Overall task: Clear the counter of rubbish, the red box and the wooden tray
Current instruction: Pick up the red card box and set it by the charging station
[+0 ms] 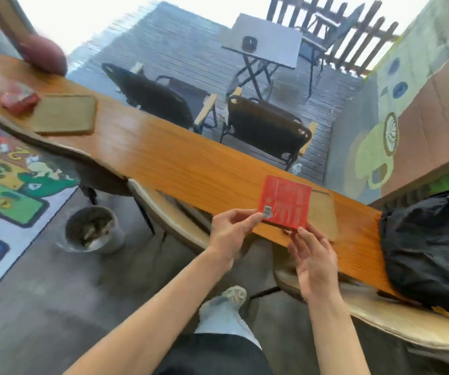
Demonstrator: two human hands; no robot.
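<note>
I'm pinching the red box (285, 202) by its lower corners, left hand (230, 234) and right hand (314, 262) both clamped; light, thin card, probably crushable.

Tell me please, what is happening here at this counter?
A person stands at a long wooden counter and holds a flat red box up with both hands: the left hand pinches its left edge, the right hand its bottom edge. Behind the box a wooden tray lies on the counter. Further left lie another wooden tray and a red packet. A bucket stands on the floor.
</note>
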